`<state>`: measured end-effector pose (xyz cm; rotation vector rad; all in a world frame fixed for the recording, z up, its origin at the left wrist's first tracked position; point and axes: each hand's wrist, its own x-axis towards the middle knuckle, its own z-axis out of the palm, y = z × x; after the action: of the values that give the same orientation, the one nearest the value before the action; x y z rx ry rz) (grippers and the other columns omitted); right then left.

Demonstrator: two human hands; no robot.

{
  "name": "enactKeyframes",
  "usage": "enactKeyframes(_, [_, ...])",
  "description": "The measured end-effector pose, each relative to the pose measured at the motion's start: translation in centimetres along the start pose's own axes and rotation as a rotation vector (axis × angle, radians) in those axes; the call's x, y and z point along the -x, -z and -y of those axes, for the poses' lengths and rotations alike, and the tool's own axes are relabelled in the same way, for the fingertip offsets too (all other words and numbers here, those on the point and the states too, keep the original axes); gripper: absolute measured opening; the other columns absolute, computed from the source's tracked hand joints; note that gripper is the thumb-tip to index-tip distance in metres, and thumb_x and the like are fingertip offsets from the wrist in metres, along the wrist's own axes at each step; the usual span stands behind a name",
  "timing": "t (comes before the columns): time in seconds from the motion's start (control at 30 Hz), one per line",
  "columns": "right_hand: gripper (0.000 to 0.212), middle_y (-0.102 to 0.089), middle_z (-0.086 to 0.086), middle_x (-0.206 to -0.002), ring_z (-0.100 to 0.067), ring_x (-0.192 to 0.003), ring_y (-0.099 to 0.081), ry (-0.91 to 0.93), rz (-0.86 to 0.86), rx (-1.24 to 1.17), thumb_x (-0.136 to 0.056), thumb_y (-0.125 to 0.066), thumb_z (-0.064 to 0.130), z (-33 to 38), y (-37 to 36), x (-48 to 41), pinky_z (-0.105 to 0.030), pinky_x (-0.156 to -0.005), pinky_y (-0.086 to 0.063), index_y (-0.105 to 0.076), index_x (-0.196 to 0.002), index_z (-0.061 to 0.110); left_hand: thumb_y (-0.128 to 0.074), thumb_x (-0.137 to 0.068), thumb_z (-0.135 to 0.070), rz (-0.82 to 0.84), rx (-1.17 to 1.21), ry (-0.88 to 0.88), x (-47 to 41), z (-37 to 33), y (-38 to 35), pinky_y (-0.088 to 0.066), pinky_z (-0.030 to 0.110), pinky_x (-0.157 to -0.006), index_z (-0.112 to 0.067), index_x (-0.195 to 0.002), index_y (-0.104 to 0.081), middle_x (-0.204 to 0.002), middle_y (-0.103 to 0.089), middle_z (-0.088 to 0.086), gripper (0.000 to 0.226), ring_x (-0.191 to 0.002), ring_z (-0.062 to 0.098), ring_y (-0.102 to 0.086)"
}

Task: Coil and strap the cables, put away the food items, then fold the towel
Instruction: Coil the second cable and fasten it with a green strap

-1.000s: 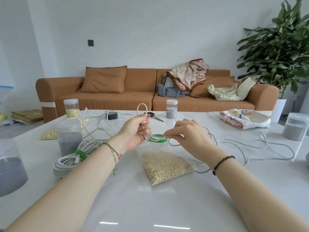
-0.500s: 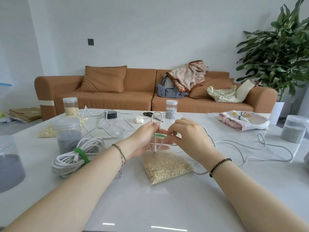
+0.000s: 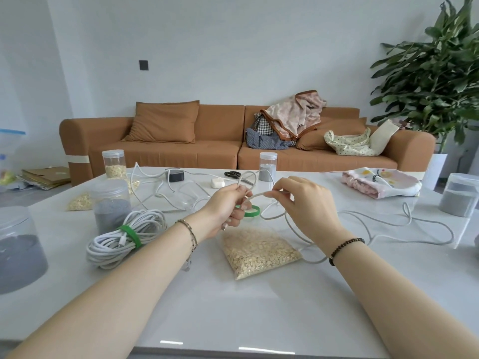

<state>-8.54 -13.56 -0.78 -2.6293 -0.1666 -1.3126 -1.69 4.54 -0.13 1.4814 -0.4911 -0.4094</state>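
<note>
Above the bag of oats point(image 3: 256, 251), the left hand point(image 3: 228, 208) pinches the first small loop of the loose cable point(image 3: 388, 221), so the coil holds its shape. Just to its right, the right hand point(image 3: 308, 206) pinches the next stretch between thumb and fingertips, probably to lay another loop. The rest of the cable trails right of the bag. The green strap point(image 3: 252, 211) lies just behind the bag, within easy reach. A strapped coil point(image 3: 124, 237) sits left of the bag, and the towel point(image 3: 381, 182) lies well behind it to the right.
</note>
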Motion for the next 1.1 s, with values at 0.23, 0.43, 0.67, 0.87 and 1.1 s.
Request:
enactKeyframes(0.23, [0.037, -0.053, 0.011, -0.066, -0.009, -0.064, -0.051, -0.379, -0.041, -0.014, -0.079, -0.065, 0.063, -0.1, 0.9, -0.3, -0.028, -0.052, -0.032, -0.063, -0.071, 0.027, -0.04, -0.105, -0.047, 0.296, -0.191, 0.054, 1.3, -0.6, -1.2, -0.014, 0.016, -0.036, -0.013, -0.103, -0.055, -0.059, -0.019, -0.007, 0.037, -0.043, 0.004, -0.014])
enactKeyframes(0.43, [0.043, -0.054, 0.006, -0.061, -0.011, -0.064, -0.053, -0.431, -0.034, -0.084, -0.073, -0.062, 0.065, 0.0, 1.3, -0.5, -0.029, -0.052, -0.035, -0.061, -0.069, 0.022, -0.053, -0.092, -0.058, 0.449, -0.202, 0.067, 1.9, -1.4, -0.7, -0.014, 0.014, -0.036, -0.022, -0.086, -0.036, -0.061, -0.015, -0.007, 0.04, -0.043, 0.003, -0.012])
enactKeyframes(0.67, [0.042, -0.056, 0.008, -0.067, -0.01, -0.061, -0.051, -0.369, -0.048, -0.208, -0.079, -0.069, 0.066, 0.0, 0.9, -0.2, -0.029, -0.051, -0.034, -0.064, -0.076, 0.024, -0.037, -0.101, -0.058, 0.216, -0.286, -0.002, 1.3, -0.8, -0.8, -0.009, 0.02, -0.043, -0.025, -0.069, -0.028, -0.057, -0.017, -0.007, 0.047, -0.046, 0.009, -0.012])
enactKeyframes(0.87, [0.024, -0.056, 0.006, -0.07, -0.01, -0.061, -0.048, -0.276, -0.029, -0.254, -0.1, -0.055, 0.043, -0.5, 0.0, 0.3, -0.031, -0.052, -0.031, -0.061, -0.089, 0.022, -0.029, -0.104, -0.06, -0.015, -0.198, -0.14, 0.6, -0.8, -0.2, -0.014, 0.019, -0.041, -0.025, -0.066, -0.028, -0.054, -0.021, -0.008, 0.051, -0.044, 0.01, -0.015])
enactKeyframes(1.1, [0.022, -0.058, 0.008, -0.071, -0.022, -0.068, -0.055, -0.169, 0.064, -0.212, -0.105, -0.046, 0.037, -0.6, 0.0, 1.1, -0.038, -0.059, -0.047, -0.062, -0.102, 0.022, -0.031, -0.103, -0.06, -0.35, 0.197, -0.267, 0.0, -1.5, 1.1, -0.016, 0.017, -0.037, -0.026, -0.066, -0.028, -0.053, -0.019, -0.01, 0.05, -0.041, 0.008, -0.016])
